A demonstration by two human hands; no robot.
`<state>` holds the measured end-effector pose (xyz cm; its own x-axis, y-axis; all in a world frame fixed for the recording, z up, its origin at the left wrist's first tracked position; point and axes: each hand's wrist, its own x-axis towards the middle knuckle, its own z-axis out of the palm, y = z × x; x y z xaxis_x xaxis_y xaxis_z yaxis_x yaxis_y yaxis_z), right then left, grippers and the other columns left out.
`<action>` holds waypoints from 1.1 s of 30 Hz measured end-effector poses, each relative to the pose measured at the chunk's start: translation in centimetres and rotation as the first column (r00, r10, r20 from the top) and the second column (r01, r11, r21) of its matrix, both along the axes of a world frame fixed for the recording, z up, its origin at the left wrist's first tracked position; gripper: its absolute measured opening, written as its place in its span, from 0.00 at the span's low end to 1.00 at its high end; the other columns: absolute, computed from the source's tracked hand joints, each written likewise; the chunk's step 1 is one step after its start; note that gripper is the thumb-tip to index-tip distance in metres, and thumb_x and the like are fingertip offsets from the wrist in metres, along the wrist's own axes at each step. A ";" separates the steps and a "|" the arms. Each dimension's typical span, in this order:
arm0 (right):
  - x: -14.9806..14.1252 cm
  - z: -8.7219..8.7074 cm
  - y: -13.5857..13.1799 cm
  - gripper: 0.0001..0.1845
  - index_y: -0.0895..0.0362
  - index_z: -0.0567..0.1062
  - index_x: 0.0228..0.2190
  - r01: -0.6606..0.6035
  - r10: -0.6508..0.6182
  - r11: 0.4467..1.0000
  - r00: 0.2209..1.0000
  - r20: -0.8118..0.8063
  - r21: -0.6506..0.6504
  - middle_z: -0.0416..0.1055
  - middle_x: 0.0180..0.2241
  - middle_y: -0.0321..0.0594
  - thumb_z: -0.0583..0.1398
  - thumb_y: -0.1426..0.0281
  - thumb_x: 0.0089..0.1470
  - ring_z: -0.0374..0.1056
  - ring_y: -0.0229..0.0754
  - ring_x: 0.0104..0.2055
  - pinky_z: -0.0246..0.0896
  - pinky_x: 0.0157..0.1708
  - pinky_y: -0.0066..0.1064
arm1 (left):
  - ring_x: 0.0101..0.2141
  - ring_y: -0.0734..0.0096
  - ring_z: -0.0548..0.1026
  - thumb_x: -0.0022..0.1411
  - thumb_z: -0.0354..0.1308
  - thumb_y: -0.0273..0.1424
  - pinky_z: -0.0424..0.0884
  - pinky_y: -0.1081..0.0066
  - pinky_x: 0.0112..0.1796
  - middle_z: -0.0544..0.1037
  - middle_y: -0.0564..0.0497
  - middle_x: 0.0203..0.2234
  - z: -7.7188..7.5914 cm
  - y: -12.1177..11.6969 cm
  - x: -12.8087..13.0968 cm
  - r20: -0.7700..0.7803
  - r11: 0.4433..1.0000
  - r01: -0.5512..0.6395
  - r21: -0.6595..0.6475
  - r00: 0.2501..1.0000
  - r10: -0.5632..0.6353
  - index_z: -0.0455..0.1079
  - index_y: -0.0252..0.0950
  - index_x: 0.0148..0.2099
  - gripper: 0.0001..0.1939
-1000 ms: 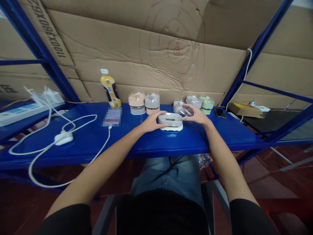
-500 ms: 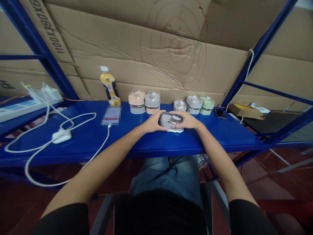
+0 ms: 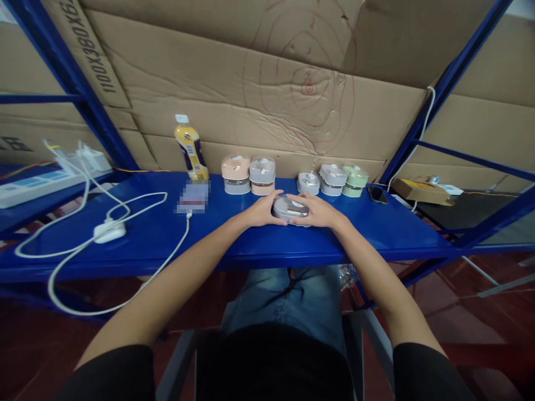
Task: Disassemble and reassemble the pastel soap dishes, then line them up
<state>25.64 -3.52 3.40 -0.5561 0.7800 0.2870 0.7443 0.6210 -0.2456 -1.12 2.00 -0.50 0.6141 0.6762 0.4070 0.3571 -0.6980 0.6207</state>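
A small grey oval box with a clear, shiny lid (image 3: 288, 207) sits on the blue table in front of me. My left hand (image 3: 264, 211) wraps round its left side, thumb low at the front and fingers at the back. From the right, my right hand (image 3: 316, 211) grips the same box, its fingers reaching over the lid's edge. Behind it stands a similar low grey box (image 3: 308, 182). Stacked boxes flank that one: a grey stack (image 3: 332, 179) and a green stack (image 3: 355, 181) to the right, a peach-topped stack (image 3: 236, 175) and a grey-topped stack (image 3: 262, 176) to the left.
A yellow bottle (image 3: 191, 149) stands at the back left, near a blurred-out phone-like item (image 3: 193, 197) on a white cable. A white charger (image 3: 109, 230) lies farther left. At right are a dark phone (image 3: 378, 194) and an open carton (image 3: 422, 192). Cardboard (image 3: 209, 83) backs the blue table (image 3: 234, 245).
My right hand has shifted slightly left and farther over the lid, covering more of the box's right side. The left hand keeps its hold. The whole view has moved a little.
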 end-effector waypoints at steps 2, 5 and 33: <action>-0.2 0.1 0.0 0.51 0.50 0.66 0.75 0.006 -0.006 1.000 1.000 0.006 -0.006 0.72 0.61 0.53 0.70 0.45 0.59 0.74 0.62 0.62 0.70 0.63 0.52 | 0.66 0.35 0.75 0.46 0.83 0.46 0.70 0.41 0.66 0.75 0.30 0.67 -0.1 0.1 0.0 0.017 1.000 0.008 -0.007 1.000 -0.008 0.59 0.37 0.76 0.61; -0.3 0.1 0.1 0.50 0.50 0.66 0.75 0.005 -0.005 1.000 1.000 -0.011 -0.023 0.73 0.61 0.52 0.70 0.46 0.59 0.74 0.61 0.63 0.70 0.63 0.51 | 0.65 0.36 0.77 0.46 0.83 0.46 0.71 0.41 0.65 0.76 0.30 0.66 -0.1 0.1 0.0 0.022 1.000 0.007 -0.015 1.000 -0.007 0.60 0.36 0.75 0.60; -7.3 3.3 3.8 0.22 0.64 0.73 0.61 0.476 -0.550 0.823 0.802 0.231 0.309 0.78 0.57 0.63 0.50 0.77 0.72 0.76 0.61 0.59 0.71 0.57 0.48 | 0.45 0.53 0.82 0.70 0.61 0.29 0.75 0.60 0.46 0.83 0.44 0.39 3.3 -2.0 0.5 0.026 0.721 -0.692 0.044 0.722 0.691 0.73 0.37 0.46 0.03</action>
<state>18.30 0.29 6.70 -0.1786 0.9086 0.3776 0.9812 0.1358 0.1372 -0.58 0.04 2.83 -0.0193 0.8918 0.4519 0.7478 -0.2871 0.5986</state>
